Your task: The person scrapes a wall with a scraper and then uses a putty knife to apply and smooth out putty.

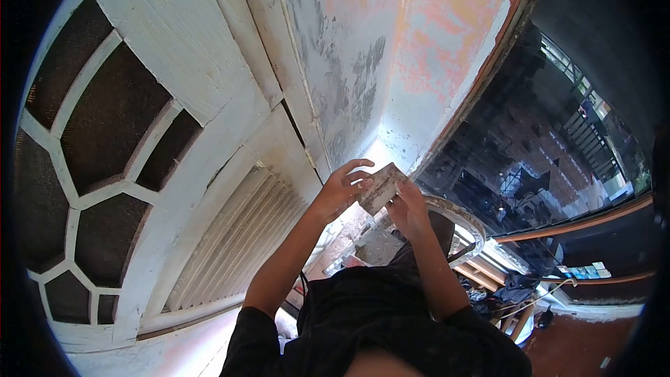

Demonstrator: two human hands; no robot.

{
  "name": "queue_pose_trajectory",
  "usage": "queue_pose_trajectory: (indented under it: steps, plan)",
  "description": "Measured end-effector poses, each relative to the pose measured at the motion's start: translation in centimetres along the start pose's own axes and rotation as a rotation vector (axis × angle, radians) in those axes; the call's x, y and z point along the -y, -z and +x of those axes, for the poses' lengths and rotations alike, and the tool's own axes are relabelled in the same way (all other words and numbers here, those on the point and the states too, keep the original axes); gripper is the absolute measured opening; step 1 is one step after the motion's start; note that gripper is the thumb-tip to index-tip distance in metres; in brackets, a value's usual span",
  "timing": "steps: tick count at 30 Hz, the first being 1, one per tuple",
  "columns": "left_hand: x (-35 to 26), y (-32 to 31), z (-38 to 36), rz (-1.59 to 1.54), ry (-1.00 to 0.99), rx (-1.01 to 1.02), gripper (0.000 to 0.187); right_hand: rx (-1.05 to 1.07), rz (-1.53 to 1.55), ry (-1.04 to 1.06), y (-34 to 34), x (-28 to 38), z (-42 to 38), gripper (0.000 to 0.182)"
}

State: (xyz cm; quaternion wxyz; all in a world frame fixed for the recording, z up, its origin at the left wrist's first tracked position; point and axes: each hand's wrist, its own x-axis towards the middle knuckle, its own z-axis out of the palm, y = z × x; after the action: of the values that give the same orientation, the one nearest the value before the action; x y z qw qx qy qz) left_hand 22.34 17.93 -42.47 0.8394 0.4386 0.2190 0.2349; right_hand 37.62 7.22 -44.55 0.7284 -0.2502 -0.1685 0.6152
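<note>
A small rectangular block [380, 190], grey with brown stains and smears on its faces, is held up in front of my body. My right hand [410, 209] grips its right and lower side, thumb and fingers against the edge. My left hand [343, 190] is at its left end, with lower fingertips on the block's edge and the upper finger stretched out apart from it. The block is tilted, and what it is made of is hard to tell. Below it is a grey, dusty surface [378, 246].
To the left stands a white door [174, 35] with dark mesh panels and louvred slats [241, 237]. Ahead, the wall [349, 63] has patchy grey and pink paint. A dark glass pane [530, 132] is on the right. A worn curved rim [474, 220] lies near my right forearm.
</note>
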Motion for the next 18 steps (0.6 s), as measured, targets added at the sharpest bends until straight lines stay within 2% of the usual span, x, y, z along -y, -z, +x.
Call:
queue_pose_trajectory:
  steps: [3, 5, 6, 7, 8, 11, 15, 16, 18]
  plan:
    - [-0.1, 0.0, -0.1, -0.048, -0.055, -0.022, 0.046, 0.046, 0.004, -0.014, -0.5, 0.5, 0.0, 0.032]
    - [-0.2, 0.0, -0.3, -0.025, -0.066, 0.009, 0.047, 0.068, -0.216, 0.035, 0.2, 0.4, -0.1, 0.032]
    - [-0.4, -0.1, -0.4, -0.004, -0.07, 0.041, 0.049, 0.07, -0.215, 0.036, 0.5, 0.8, 0.0, 0.032]
    - [-0.7, -0.1, -0.6, -0.005, -0.07, 0.04, 0.049, 0.04, -0.388, 0.001, 0.9, 1.3, -0.2, 0.03]
    - [-1.0, -0.1, -0.8, 0.001, 0.001, 0.092, 0.05, 0.008, -0.562, -0.036, 1.2, 1.6, -0.3, 0.029]
    - [-0.9, -0.4, -0.8, -0.007, 0.109, 0.131, 0.052, 0.12, -0.641, -0.015, 0.2, 3.2, -0.7, 0.027]
    - [-1.0, -1.3, -0.7, 0.036, -0.089, 0.086, 0.055, 0.107, -0.566, -0.002, 0.4, 3.0, -0.5, 0.027]
    - [-0.9, -1.6, -0.6, 0.032, -0.151, 0.057, 0.055, 0.11, -0.468, -0.008, 1.0, 2.6, -0.2, 0.028]
    - [-1.0, -2.2, -0.7, 0.028, -0.141, 0.035, 0.056, 0.111, -0.371, -0.018, 1.1, 2.4, -0.1, 0.03]
